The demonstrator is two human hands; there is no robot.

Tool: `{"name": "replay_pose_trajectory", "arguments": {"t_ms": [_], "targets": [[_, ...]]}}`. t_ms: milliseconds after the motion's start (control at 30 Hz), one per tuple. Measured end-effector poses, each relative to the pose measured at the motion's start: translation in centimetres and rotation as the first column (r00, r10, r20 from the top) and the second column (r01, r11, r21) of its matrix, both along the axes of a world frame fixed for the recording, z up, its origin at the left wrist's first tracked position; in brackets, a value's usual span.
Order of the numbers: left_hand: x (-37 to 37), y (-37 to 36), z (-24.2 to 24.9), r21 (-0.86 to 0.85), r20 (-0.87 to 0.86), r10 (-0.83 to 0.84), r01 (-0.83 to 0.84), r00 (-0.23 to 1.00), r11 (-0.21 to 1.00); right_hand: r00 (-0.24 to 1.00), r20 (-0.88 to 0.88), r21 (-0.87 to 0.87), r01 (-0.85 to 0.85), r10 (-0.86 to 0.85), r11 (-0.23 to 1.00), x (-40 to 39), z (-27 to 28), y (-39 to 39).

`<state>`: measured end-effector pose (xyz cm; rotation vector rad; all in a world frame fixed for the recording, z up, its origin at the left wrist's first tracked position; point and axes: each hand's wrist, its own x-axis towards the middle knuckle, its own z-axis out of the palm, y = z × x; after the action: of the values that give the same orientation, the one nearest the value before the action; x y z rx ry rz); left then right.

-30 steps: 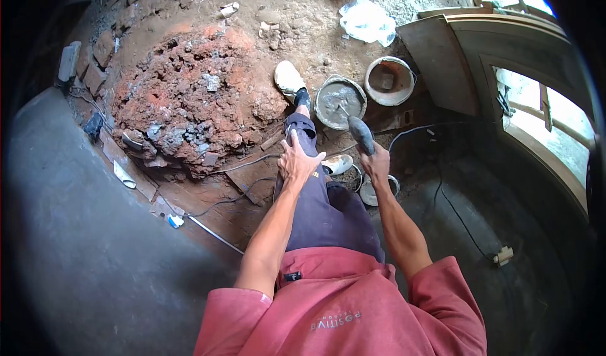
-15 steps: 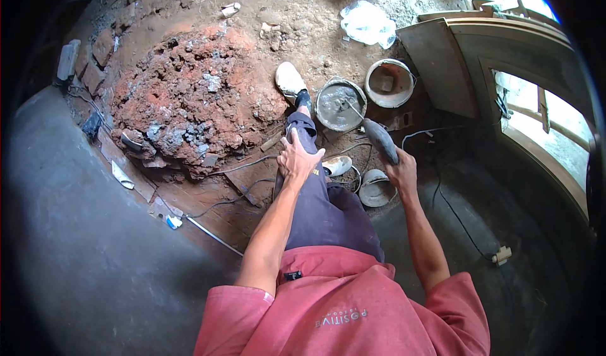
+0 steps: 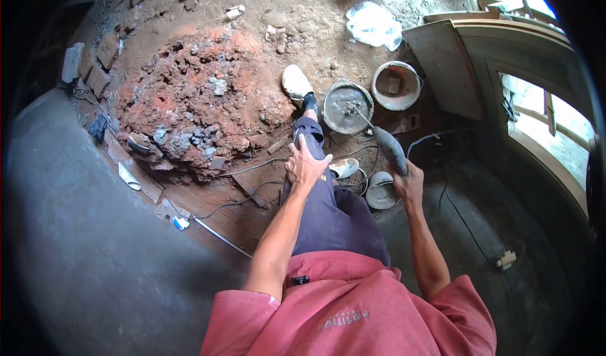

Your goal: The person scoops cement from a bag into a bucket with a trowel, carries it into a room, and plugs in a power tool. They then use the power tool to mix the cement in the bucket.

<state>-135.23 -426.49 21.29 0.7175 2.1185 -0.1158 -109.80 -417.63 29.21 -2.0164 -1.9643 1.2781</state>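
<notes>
My right hand is closed around the rear of a dusty dark-grey mixing drill. Its thin rod slants down into a bucket of wet grey mortar, and its tip is sunk in the mix. My left hand lies on my bent left knee, thumb and fingers apart, holding nothing. Beside the mortar bucket stands a second bucket with a brownish block-like thing in it. A smaller pale bucket sits by my right foot, below the drill.
A heap of reddish soil and rubble lies to the left. Black cables cross the ground near my feet. A wooden window frame leans on the right. Ahead is a clear plastic bag; a cable connector lies on the right-hand floor.
The view has shifted slightly, so the scene sits a little further right and lower. The mortar surface around the rod looks different. Both hands keep their places on the drill and knee.
</notes>
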Motion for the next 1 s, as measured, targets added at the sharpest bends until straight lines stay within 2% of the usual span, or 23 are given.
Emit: {"name": "replay_pose_trajectory", "arguments": {"t_ms": [167,333,400,467,567,600,700,767,867,933,1000], "targets": [[-0.1,0.3,0.2,-0.027,0.012,-0.014,0.014,1.000,1.000,0.992,0.092,0.025,-0.091,0.088,0.996,0.8,0.8,-1.2],[-0.1,0.3,-0.1,-0.004,-0.009,-0.030,0.030,0.999,1.000,0.989,0.041,0.057,-0.142,0.140,0.988,1.0,-8.6,-1.0],[-0.2,0.2,0.2,-0.034,-0.012,-0.047,0.047,0.999,0.998,0.994,0.024,0.038,-0.104,0.103,0.994,1.0,-9.7,-1.1],[-0.2,0.3,0.2,-0.016,-0.009,-0.050,0.049,0.999,0.999,0.998,0.013,0.037,-0.059,0.059,0.998,0.9,-9.7,-1.0],[0.1,-0.1,0.1,-0.006,-0.028,-0.055,0.055,0.998,0.998,0.999,-0.015,0.021,0.038,-0.037,0.999,0.3,-5.9,-0.8],[0.2,-0.1,-0.1,-0.012,-0.043,-0.063,0.063,0.997,0.998,0.997,-0.071,0.082,0.037,-0.031,0.996,0.7,-4.9,-1.2],[0.5,-0.2,-0.5,0.020,-0.041,-0.061,0.062,0.997,0.998,0.994,-0.097,0.057,0.056,-0.050,0.997,0.7,-0.5,-1.6],[0.4,0.0,-0.3,-0.026,-0.039,-0.062,0.061,0.997,0.998,0.994,-0.096,0.067,0.062,-0.055,0.996,0.3,-0.2,-1.4],[0.2,0.1,-0.2,-0.019,-0.034,-0.064,0.063,0.997,0.998,0.996,-0.042,0.080,-0.071,0.074,0.994,-0.8,-3.9,0.1],[0.1,0.5,0.3,-0.021,-0.029,-0.068,0.067,0.997,0.998,0.997,-0.026,0.084,-0.067,0.069,0.994,-1.3,-9.2,0.6],[-0.1,0.4,0.6,-0.021,-0.020,-0.054,0.054,0.998,0.998,0.998,-0.015,0.078,-0.061,0.063,0.995,-2.1,-10.4,0.5]]}}
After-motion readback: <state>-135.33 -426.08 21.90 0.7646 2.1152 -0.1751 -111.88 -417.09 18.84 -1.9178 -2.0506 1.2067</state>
